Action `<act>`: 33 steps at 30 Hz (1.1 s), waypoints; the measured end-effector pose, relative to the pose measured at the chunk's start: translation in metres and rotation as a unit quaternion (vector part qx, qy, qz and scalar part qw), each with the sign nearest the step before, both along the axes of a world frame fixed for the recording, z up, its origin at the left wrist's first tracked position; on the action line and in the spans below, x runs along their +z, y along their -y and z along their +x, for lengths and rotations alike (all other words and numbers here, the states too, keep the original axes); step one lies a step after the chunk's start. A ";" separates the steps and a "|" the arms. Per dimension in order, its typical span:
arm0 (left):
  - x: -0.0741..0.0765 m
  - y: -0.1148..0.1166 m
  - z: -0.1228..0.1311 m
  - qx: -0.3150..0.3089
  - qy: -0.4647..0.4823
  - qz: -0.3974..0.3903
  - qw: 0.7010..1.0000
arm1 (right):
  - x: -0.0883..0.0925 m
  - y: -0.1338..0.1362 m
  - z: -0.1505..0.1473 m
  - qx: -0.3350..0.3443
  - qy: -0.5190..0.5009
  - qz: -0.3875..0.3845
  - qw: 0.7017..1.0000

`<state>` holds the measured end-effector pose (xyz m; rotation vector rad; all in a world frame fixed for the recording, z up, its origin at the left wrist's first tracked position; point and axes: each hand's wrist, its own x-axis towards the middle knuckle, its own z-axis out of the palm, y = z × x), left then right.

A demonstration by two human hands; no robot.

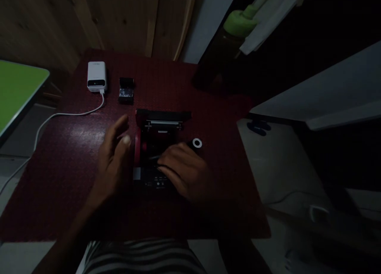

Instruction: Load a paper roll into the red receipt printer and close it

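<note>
In the middle of the table sits a small black and red printer point(162, 178), its lid point(163, 116) raised and its inner bay showing. My left hand point(114, 155) is at its left side, thumb and fingers apart, with nothing in it. My right hand point(184, 168) reaches over the printer's right side, fingers bent together at the bay's front edge. Whatever those fingertips pinch is too dark to make out. Beside that hand, to the right of the printer, lies a dark roll with a white ring-shaped end point(197, 143).
A white power bank point(97, 75) with a plugged-in cable point(70, 114) lies at the back left of the red table point(74, 178). Near it is a black ribbon roll point(126, 90). A green-topped bottle point(239, 24) stands at the back right. A green table point(20, 89) is on the left.
</note>
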<state>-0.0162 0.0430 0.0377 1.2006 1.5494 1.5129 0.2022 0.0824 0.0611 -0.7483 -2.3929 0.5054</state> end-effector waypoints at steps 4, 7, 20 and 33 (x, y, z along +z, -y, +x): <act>0.014 -0.042 0.004 -0.004 0.042 0.026 0.999 | -0.008 0.023 -0.001 -0.074 -0.022 0.092 0.993; 0.015 -0.040 0.007 0.021 0.060 0.016 0.998 | -0.009 0.039 -0.004 -0.136 -0.017 0.140 0.981; -0.004 0.034 0.016 -0.028 0.142 -0.141 0.979 | -0.015 0.052 -0.003 -0.161 -0.039 0.093 0.982; -0.012 0.046 0.016 -0.020 0.172 -0.141 0.975 | -0.024 0.066 0.001 -0.194 -0.084 0.060 0.976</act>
